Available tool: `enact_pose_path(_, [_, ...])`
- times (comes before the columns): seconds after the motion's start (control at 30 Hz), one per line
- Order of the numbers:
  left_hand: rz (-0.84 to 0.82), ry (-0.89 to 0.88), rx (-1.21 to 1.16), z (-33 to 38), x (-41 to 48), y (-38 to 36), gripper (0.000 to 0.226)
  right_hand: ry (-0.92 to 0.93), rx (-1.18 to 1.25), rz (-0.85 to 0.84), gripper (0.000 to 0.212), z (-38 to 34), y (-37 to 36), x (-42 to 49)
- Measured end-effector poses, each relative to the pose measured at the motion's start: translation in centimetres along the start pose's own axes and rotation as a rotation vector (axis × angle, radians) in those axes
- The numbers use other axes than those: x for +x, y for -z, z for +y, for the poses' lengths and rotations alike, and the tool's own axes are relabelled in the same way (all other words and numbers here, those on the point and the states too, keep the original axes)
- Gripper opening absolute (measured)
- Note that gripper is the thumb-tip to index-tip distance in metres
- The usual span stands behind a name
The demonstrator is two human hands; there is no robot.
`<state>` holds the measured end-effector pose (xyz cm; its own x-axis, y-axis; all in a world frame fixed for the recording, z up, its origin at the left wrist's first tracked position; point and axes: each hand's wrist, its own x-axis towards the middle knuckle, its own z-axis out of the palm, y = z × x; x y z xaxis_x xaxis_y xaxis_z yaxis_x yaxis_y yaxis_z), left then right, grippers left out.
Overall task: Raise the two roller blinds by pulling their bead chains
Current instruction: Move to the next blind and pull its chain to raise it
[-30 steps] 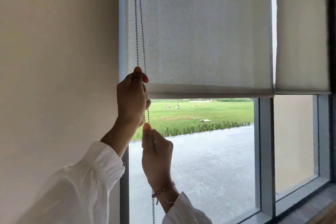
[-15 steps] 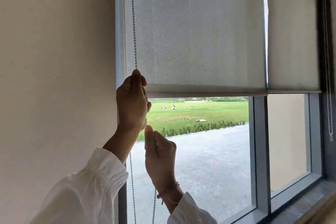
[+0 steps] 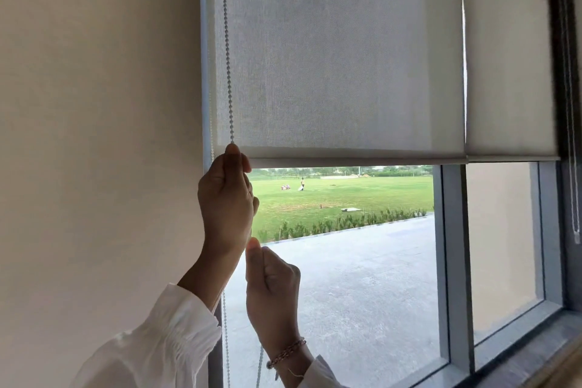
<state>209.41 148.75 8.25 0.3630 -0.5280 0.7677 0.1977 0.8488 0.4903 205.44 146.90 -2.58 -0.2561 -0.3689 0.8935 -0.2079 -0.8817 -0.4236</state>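
A grey roller blind (image 3: 340,50) covers the upper half of the left window pane, its bottom bar level with my upper hand. A second, paler blind (image 3: 510,72) hangs to its right at about the same height. A bead chain (image 3: 227,50) runs down the left edge of the grey blind. My left hand (image 3: 225,198) is closed on that chain just below the blind's bottom bar. My right hand (image 3: 272,290), wearing a bracelet, pinches the same chain directly beneath. Another bead chain (image 3: 571,142) hangs at the far right.
A plain beige wall (image 3: 94,135) fills the left side. Grey window mullions (image 3: 453,261) split the glass, and a sill (image 3: 535,353) runs along the bottom right. Outside lie a paved area and a lawn.
The view has shifted a little to the right and the far-right chain has come into view. Both hands stay on the chain; the right hand has dropped slightly.
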Motion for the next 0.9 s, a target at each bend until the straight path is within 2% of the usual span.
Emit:
enact_pose_path(0.2, [0.009, -0.004, 0.012, -1.2, -0.6, 0.8, 0.041, -0.061, 0.000, -0.027, 0.046, 0.7, 0.0, -1.1])
enact_pose_path(0.9, [0.009, -0.071, 0.094, -1.3, -1.1, 0.6, 0.042, -0.083, 0.002, -0.035, 0.048, 0.3, 0.3, -1.1])
